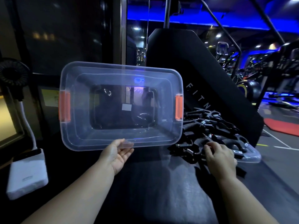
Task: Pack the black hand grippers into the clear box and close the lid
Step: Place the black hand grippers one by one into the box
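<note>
Head view: a person tips an empty clear box up with one hand while the other reaches into a pile of black hand grippers.

The left hand [119, 155] pinches the near rim of the clear box [80, 110], thumb in front and fingers behind, its open side facing the viewer above the dark counter [153, 183]. The right hand [220, 159] lies with curled fingers on the hand grippers [210, 125], heaped on the lid [252, 156] to the right; whether its grip has closed on one cannot be told. The box looks light, smooth and bendy, best held at the rim. The grippers look stiff and likely to tangle; lift each by a handle.
</note>
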